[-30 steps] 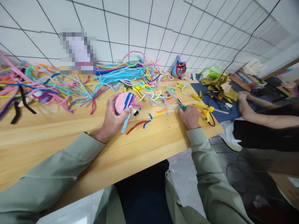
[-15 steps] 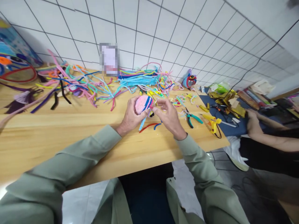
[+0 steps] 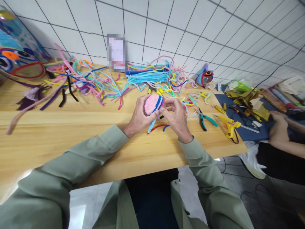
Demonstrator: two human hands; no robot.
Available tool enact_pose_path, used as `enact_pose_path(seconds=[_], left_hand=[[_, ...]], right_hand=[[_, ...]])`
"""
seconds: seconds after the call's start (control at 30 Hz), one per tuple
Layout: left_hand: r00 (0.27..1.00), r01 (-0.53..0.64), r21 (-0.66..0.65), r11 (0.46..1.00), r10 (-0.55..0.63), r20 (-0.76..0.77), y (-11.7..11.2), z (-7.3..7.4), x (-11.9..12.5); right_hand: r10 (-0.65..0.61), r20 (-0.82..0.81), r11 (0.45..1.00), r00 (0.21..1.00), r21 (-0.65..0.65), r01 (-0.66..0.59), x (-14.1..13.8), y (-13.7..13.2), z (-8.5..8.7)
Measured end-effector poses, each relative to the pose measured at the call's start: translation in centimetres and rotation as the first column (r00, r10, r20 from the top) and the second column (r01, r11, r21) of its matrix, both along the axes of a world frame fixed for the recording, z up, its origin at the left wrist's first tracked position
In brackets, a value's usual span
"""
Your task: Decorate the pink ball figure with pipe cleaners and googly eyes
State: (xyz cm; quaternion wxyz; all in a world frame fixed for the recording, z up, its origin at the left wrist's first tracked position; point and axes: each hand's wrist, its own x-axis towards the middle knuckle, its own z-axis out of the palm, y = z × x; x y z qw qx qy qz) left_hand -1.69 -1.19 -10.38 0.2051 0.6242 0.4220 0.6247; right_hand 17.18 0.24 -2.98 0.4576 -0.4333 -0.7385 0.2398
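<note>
Between my hands is a round, fuzzy pipe-cleaner piece (image 3: 152,105), pink with blue bands along its right side. My left hand (image 3: 141,114) wraps round its left side, thumb along the lower edge. My right hand (image 3: 176,116) has its thumb and fingertips pressed together at the banded right edge; how much they grip is partly hidden. A light blue twisted stem (image 3: 152,126) sticks out below the piece. Under the hands on the table lie a red pipe cleaner (image 3: 157,128) and a short blue pipe cleaner (image 3: 166,128).
Pipe cleaners (image 3: 147,76) lie heaped along the tiled wall. Pliers with teal handles (image 3: 206,121) and a yellow glue gun (image 3: 229,124) are to the right. A small bird-like craft figure (image 3: 205,76) stands by the wall. Another person's hand (image 3: 278,122) rests over the blue surface.
The whole view has shifted, so the table things appear farther right. My right fingers have closed in nearer the piece's banded edge. My left hand keeps its hold.
</note>
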Motion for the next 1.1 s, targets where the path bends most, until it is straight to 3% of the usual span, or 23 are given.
enact_pose_path(seconds=[0.13, 0.3, 0.5, 0.7, 0.8, 0.93, 1.1], left_hand=[[0.999, 0.029, -0.043, 0.999, -0.030, -0.025, -0.3, 0.6, -0.2], [0.989, 0.140, -0.144, 0.980, -0.145, -0.028, -0.7, 1.7, -0.9], [0.967, 0.248, -0.230, 0.941, -0.255, 0.000, -2.1, 2.4, -1.5], [0.938, 0.342, -0.283, 0.896, -0.345, 0.040, -3.4, 2.9, -1.8], [0.920, 0.384, -0.311, 0.869, -0.389, 0.048, -3.2, 4.0, -2.3], [0.886, 0.435, -0.431, 0.791, -0.462, 0.047, -2.9, 5.9, -3.2], [0.903, 0.413, -0.463, 0.784, -0.419, 0.096, -1.8, 6.3, -4.2]], right_hand=[[0.050, -0.052, 0.987, 0.997, -0.147, -0.057, 0.7, 1.0, -0.2], [0.148, -0.201, 0.899, 0.968, -0.380, -0.216, 1.4, 1.9, -0.2], [0.152, -0.236, 0.835, 0.960, -0.489, -0.252, 1.9, 0.7, 0.2], [0.112, -0.274, 0.700, 0.955, -0.661, -0.272, 2.6, -0.8, 0.4], [0.091, -0.324, 0.669, 0.941, -0.681, -0.299, 2.8, -0.8, 0.1], [0.071, -0.376, 0.650, 0.924, -0.686, -0.329, 2.8, -0.5, -0.2], [0.046, -0.477, 0.656, 0.878, -0.648, -0.387, 2.1, -0.3, -0.2]])
